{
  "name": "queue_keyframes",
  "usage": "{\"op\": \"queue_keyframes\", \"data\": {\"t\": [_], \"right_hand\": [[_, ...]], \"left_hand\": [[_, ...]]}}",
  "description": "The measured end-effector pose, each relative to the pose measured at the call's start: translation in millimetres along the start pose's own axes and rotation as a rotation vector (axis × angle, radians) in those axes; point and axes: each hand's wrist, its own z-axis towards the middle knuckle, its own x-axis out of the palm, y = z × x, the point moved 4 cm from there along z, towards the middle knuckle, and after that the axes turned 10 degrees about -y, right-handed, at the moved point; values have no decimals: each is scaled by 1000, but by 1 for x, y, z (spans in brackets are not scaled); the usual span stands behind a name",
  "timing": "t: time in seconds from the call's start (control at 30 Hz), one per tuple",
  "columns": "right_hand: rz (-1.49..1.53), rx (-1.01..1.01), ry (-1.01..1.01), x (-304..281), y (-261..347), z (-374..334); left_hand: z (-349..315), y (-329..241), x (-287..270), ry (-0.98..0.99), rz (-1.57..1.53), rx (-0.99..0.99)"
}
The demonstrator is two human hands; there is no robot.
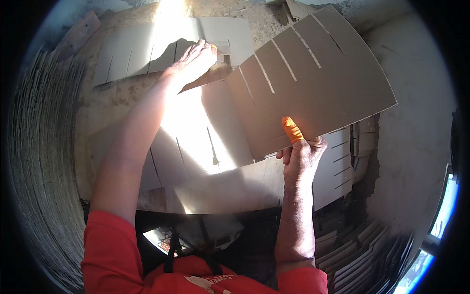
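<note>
Head cam: my R hand [303,152] pinches the brown cardboard sheet [318,88], which extends beyond it, orange-covered thumb [292,130] on top. My L hand [198,59], farther and leftward, is curled; can't tell what it pinches. I judge the step = positioning the sheet; next move prob. calls for steady R grip. Sheet looks stiff, matt, w/ narrow straight slots.

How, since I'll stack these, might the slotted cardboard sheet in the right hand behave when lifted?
Probably fairly stiff: the cardboard sheet looks nearly flat, held near one edge. Likely light, being thin. Perhaps weaker at its slots.
</note>
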Motion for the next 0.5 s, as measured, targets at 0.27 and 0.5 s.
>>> {"op": "queue_keyframes", "data": {"t": [0.27, 0.5], "right_hand": [[-4, -29, 11, 1, 4, 2], [-1, 19, -18, 3, 5, -1]], "left_hand": [[-4, -20, -43, -38, -63, 182], [-5, -34, -57, -250, 168, 422]]}}
